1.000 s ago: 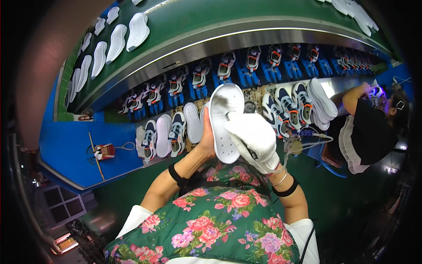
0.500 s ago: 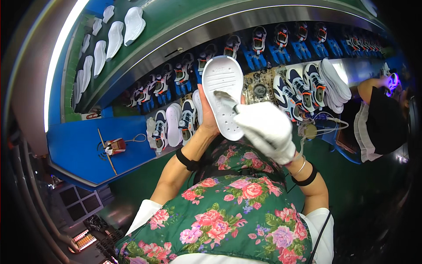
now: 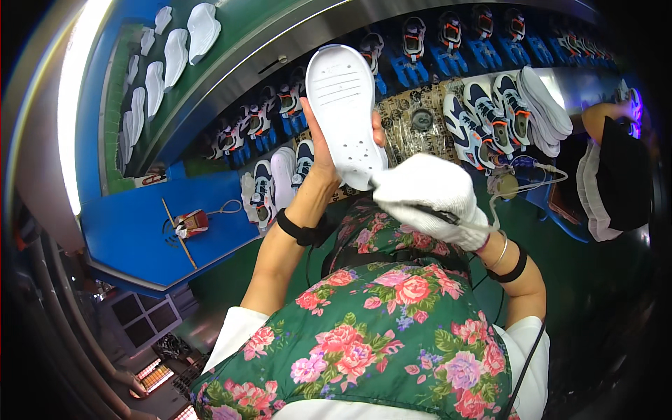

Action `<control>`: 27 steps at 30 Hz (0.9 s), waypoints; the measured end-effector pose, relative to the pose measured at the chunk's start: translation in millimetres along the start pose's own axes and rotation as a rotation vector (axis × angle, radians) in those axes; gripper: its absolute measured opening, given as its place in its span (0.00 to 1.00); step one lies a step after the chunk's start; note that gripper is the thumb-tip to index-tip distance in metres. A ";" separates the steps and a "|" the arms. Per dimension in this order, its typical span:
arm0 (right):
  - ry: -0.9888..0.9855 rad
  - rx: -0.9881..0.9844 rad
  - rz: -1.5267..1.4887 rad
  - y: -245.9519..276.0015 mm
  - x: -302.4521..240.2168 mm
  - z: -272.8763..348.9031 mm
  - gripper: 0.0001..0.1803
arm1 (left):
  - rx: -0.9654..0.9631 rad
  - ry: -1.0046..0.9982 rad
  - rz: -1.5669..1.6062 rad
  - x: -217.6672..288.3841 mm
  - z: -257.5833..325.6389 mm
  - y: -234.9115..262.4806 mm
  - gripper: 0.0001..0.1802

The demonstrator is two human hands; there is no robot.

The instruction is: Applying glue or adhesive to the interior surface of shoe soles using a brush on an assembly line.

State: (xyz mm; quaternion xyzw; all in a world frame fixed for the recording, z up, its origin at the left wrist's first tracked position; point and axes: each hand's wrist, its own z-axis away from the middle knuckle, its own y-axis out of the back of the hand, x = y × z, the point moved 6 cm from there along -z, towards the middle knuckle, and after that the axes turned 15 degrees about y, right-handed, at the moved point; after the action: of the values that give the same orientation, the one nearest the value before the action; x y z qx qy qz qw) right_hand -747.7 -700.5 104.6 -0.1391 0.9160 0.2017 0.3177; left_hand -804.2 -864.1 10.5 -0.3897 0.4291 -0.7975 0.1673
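Observation:
A white shoe sole (image 3: 346,119) is held up in front of me, its inner face with grooves and small holes toward me. My bare left hand (image 3: 320,140) is wrapped round it from behind, fingertips showing at its right edge. On my right hand (image 3: 427,190) is a white knitted glove, closed round a brush (image 3: 435,212) with a dark handle. The brush tip, partly hidden by the glove, is at the sole's lower, heel end.
Sneakers (image 3: 483,115) and white soles (image 3: 542,105) stand on the bench ahead. Behind them, shoe uppers sit on blue holders (image 3: 448,61). More soles (image 3: 176,56) lie on the green upper shelf. A blue table (image 3: 133,231) is at left; a person's arm (image 3: 600,126) is at right.
My right hand has drawn the brush from the middle of the sole down to its heel end. The sole has moved up and slightly left in view.

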 end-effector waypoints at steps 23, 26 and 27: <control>-0.662 0.519 -0.773 18.0 52.8 22.3 0.08 | -0.358 0.014 -0.155 82.4 -59.4 -33.9 0.44; -0.712 0.875 -1.009 35.0 59.6 10.1 0.12 | -0.349 -0.326 0.033 159.0 -78.5 -55.5 0.33; -0.698 0.916 -1.045 36.4 62.4 5.8 0.14 | -0.440 -0.341 0.053 172.9 -78.3 -59.9 0.32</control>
State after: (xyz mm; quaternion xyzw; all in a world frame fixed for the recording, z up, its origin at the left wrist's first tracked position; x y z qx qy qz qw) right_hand -805.9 -673.7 70.8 -0.3361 0.5706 -0.3407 0.6673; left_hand -970.8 -890.2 116.3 -0.5338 0.5677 -0.6034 0.1690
